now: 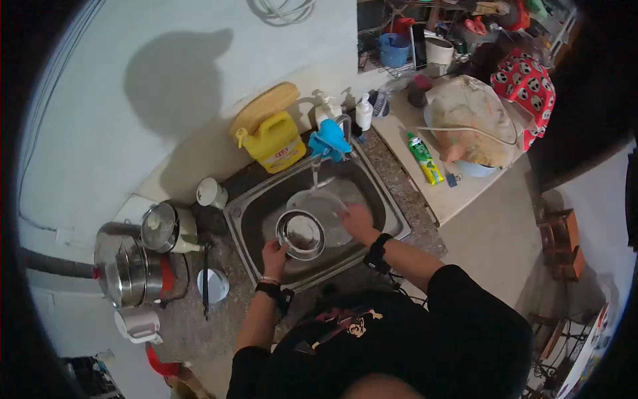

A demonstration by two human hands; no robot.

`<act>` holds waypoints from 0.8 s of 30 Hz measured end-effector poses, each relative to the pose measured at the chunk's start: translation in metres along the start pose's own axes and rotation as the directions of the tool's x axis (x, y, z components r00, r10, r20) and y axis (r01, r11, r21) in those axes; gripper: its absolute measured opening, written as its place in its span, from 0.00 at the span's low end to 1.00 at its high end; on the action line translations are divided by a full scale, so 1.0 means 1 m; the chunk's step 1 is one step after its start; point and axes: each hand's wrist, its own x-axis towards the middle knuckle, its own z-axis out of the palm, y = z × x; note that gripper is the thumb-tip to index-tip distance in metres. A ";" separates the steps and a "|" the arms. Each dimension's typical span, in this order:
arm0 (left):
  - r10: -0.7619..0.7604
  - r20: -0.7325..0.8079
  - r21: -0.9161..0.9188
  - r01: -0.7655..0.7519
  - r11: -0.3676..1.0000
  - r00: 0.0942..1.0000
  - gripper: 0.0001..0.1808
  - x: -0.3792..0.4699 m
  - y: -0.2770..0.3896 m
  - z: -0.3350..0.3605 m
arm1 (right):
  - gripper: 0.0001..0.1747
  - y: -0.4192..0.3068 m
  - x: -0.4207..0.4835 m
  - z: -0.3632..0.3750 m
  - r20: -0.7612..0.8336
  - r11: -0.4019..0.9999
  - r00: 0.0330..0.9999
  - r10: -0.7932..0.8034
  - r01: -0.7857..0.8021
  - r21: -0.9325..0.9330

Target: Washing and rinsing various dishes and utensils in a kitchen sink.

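My left hand (pixel 274 257) grips the near-left rim of a shiny stainless-steel dish (pixel 300 234) inside the metal sink (pixel 381 174). At the right, my right hand (pixel 358 222) holds the edge of a larger, pale round dish (pixel 321 204); its fingertips are blurred. The steel dish overlaps the lower left of this pale dish, and whether the two touch I cannot tell. Water runs from the tap (pixel 315 162) onto the far side of the pale dish. A blue cloth (pixel 330 140) hangs over the tap's neck.
Behind the sink stand a yellow jug (pixel 279 142) and a white pump bottle (pixel 364 113). A white mug (pixel 212 193), lidded pot (pixel 167 227), steel steamer (pixel 124 269) and black chopsticks (pixel 206 284) line the left counter. A green-yellow tube (pixel 425 159) lies right, near a cloth-covered basin (pixel 468 122).
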 end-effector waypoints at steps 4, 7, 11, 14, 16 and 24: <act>0.019 -0.164 0.291 0.030 0.956 0.986 0.12 -0.008 0.016 -0.004 | 0.12 0.003 -0.010 0.036 0.121 0.905 0.973 0.195 -0.226 0.360; 0.175 -0.204 0.444 -0.068 0.893 0.963 0.12 -0.012 0.014 -0.027 | 0.13 -0.023 -0.014 0.037 0.300 0.705 0.912 0.279 -0.407 0.581; 0.029 -0.164 0.210 0.006 0.978 0.986 0.14 -0.018 0.057 -0.006 | 0.15 -0.010 -0.012 0.046 0.393 0.536 0.865 0.312 -0.502 0.678; -0.017 0.125 0.092 0.006 0.996 0.992 0.16 -0.023 0.038 -0.027 | 0.14 -0.015 -0.011 0.049 0.492 0.383 0.827 0.273 -0.563 0.732; 0.138 0.304 0.157 -0.192 0.969 0.943 0.16 -0.026 0.036 -0.031 | 0.13 -0.018 -0.001 0.050 0.580 0.245 0.767 0.273 -0.639 0.729; -0.295 -0.232 0.007 0.304 0.953 0.927 0.07 -0.076 0.038 -0.081 | 0.09 -0.032 0.093 0.045 0.469 0.154 0.878 0.092 -0.478 0.865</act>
